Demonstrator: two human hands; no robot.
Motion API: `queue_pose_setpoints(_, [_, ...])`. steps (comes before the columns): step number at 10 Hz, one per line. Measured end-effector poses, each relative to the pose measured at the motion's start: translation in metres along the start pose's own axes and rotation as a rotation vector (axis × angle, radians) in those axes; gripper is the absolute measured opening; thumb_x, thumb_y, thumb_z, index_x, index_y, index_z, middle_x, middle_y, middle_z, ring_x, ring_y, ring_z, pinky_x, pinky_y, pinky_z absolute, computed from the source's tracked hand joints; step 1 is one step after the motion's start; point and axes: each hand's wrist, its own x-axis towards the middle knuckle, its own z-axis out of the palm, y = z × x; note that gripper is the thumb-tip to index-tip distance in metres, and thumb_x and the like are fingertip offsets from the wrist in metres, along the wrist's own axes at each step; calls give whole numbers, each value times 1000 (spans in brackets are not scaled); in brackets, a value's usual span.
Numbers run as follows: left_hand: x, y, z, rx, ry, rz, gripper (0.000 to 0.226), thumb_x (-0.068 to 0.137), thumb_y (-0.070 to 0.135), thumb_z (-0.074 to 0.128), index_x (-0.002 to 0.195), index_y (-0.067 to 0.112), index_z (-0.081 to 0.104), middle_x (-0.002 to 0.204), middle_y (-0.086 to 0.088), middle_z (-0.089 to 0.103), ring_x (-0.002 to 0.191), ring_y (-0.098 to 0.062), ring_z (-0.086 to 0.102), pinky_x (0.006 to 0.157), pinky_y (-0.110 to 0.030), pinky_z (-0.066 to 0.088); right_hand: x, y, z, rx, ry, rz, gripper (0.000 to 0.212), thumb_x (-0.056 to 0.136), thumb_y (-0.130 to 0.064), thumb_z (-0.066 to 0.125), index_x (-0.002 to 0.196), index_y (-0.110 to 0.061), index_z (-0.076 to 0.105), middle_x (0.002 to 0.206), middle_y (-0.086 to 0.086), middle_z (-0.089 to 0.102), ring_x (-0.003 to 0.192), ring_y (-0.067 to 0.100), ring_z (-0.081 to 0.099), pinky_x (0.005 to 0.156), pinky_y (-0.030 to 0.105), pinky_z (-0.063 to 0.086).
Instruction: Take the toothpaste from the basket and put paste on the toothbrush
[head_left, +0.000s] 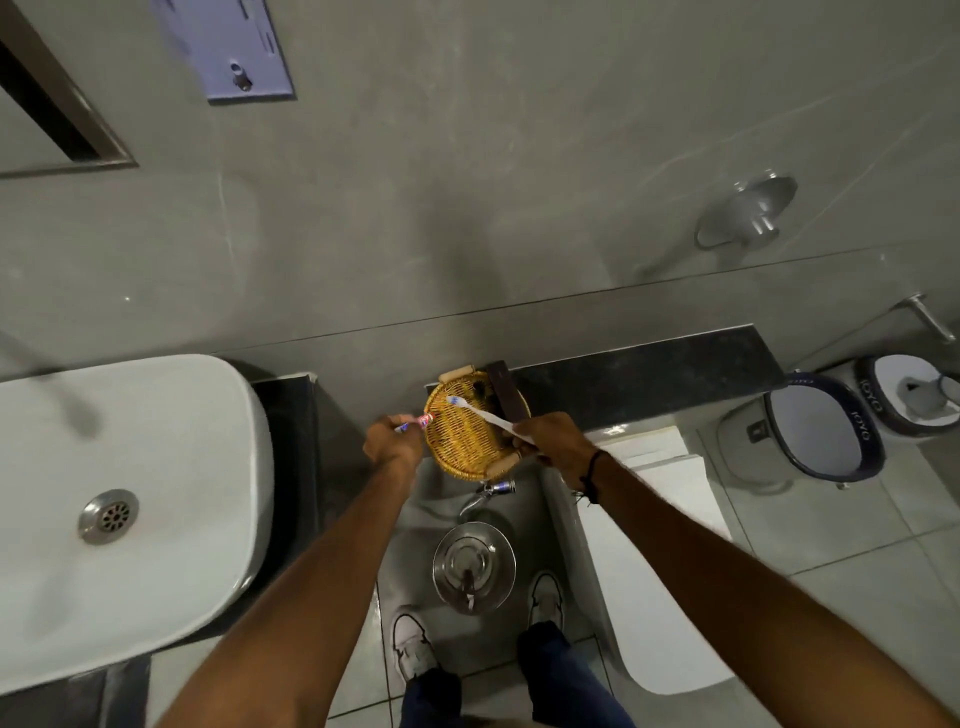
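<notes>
A round woven basket (462, 447) sits on the dark ledge against the wall. My left hand (392, 441) grips a small red, white and blue toothpaste tube (418, 421) at the basket's left rim, nozzle pointing right. My right hand (553, 447) holds a white toothbrush (485, 413) by its handle, the bristled head reaching up-left over the basket. The tube's tip and the brush head are a short way apart. A few small dark items lie at the basket's far side.
A white washbasin (130, 499) with a metal drain fills the left. A dark box (504, 389) stands behind the basket. Below the ledge are a tap and a steel bucket (474, 566). A toilet (649, 545) and two bins (826, 431) are to the right.
</notes>
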Motion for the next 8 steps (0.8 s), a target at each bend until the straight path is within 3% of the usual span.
queue_pose_setpoints(1, [15,-13,20,52,-28,-68,18,83,11,81,99,5,78,103,-21,78,97,-39,76,88,-48,63,38,13,17,-6,60,49,25,92,-11,66,110,7,69,100,18,74,84,25,71,81,37,59])
queue_pose_setpoints(2, [32,-23,40,58,33,-141,34,75,31,89,97,7,80,94,-14,79,89,-34,76,76,-38,62,74,25,37,-1,101,39,27,91,-7,66,116,2,68,111,19,75,104,31,73,97,47,58])
queue_pose_setpoints(3, [49,-31,62,67,46,-140,40,74,38,90,97,7,79,87,-6,70,79,-24,64,62,-26,46,102,31,51,-134,154,17,19,87,-13,69,104,-9,76,107,10,77,105,25,70,96,43,58])
queue_pose_setpoints(4, [64,-39,82,68,34,-121,37,79,28,88,103,2,78,100,-13,76,83,-23,64,66,-27,46,122,35,62,-312,218,-57,14,88,-15,64,96,-10,74,105,10,77,105,28,69,95,44,57])
queue_pose_setpoints(6, [73,-53,98,336,72,21,20,84,32,81,97,16,83,109,-10,80,107,-32,72,77,-29,51,148,44,74,-527,176,-106,28,86,-27,70,107,-8,73,113,12,74,110,30,68,97,45,57])
queue_pose_setpoints(7, [72,-59,98,518,90,157,25,89,39,74,103,20,83,110,-12,79,106,-36,73,82,-40,59,154,45,80,-623,165,-127,31,86,-27,73,109,-6,71,114,14,73,108,33,69,94,45,58])
queue_pose_setpoints(8, [64,-55,97,689,94,249,26,94,36,69,108,17,81,110,-14,77,102,-36,74,79,-40,59,155,44,84,-750,185,-151,32,87,-23,73,113,-5,69,115,16,73,106,35,70,92,45,60])
